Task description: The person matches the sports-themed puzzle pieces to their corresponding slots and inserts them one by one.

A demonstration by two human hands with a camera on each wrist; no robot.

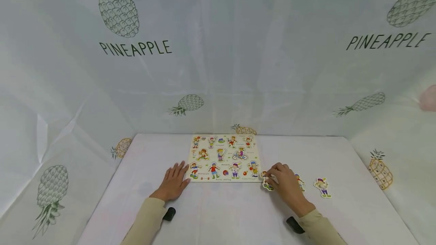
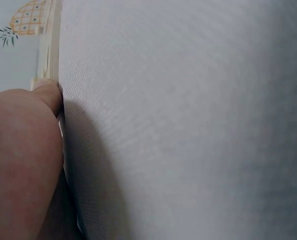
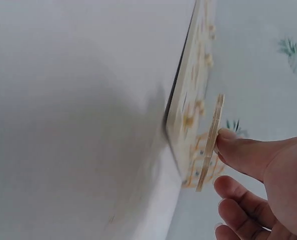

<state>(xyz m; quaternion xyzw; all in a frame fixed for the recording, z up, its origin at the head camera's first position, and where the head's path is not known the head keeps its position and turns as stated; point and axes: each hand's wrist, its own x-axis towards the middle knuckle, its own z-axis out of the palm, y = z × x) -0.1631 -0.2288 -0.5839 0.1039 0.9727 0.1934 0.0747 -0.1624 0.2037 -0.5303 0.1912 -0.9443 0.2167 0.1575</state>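
A cream wooden puzzle board (image 1: 212,156) with colourful cartoon sports figures lies flat on the table. My left hand (image 1: 173,182) rests at its left edge, fingers extended and fingertips beside the lower left corner. In the left wrist view the thumb (image 2: 48,95) is against the board's side. My right hand (image 1: 287,186) pinches a flat puzzle piece (image 1: 267,184) by the board's lower right corner. The right wrist view shows this piece (image 3: 211,142) edge-on, raised off the table, with the thumb on one face and the other fingers bent.
A figure piece (image 1: 322,187) lies on the white table (image 1: 231,214) to the right. Another piece (image 1: 300,182) is partly hidden behind my right hand. Pineapple-print cloth (image 1: 235,67) hangs behind and at the sides.
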